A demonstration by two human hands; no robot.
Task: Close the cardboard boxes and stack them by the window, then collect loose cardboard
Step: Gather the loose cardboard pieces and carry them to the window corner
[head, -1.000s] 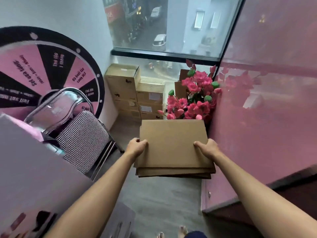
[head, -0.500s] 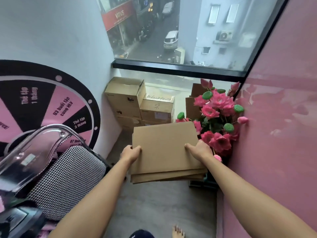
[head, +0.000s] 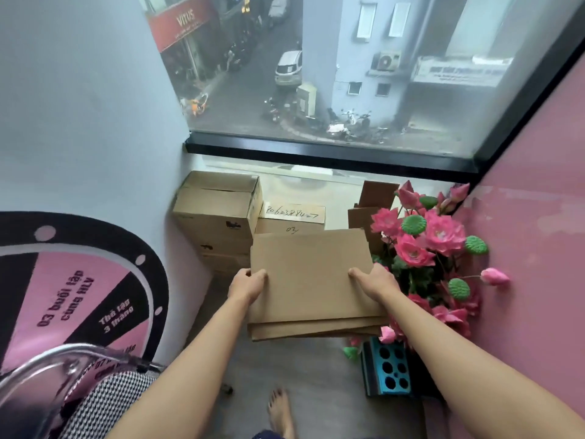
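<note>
I carry a flat stack of brown cardboard sheets [head: 308, 274] level in front of me. My left hand [head: 247, 284] grips its left edge and my right hand [head: 373, 282] grips its right edge, thumbs on top. Beyond the sheets, closed cardboard boxes [head: 218, 213] stand stacked against the wall under the window [head: 332, 74]. A lower box with handwritten numbers [head: 294, 217] sits to their right. More cardboard pieces [head: 370, 204] lean upright behind the flowers.
Pink artificial flowers [head: 424, 245] in a blue and black holder [head: 387, 369] stand on the floor at the right, against the pink wall [head: 531, 248]. A houndstooth chair [head: 104, 407] and a pink spinning wheel [head: 63, 296] fill the left. My bare foot [head: 280, 413] is on the grey floor.
I have walked closer to the window with the cardboard sheets. The stacked boxes and flowers are nearer, and the chair has slid to the lower left. Both hands keep the same grip.
</note>
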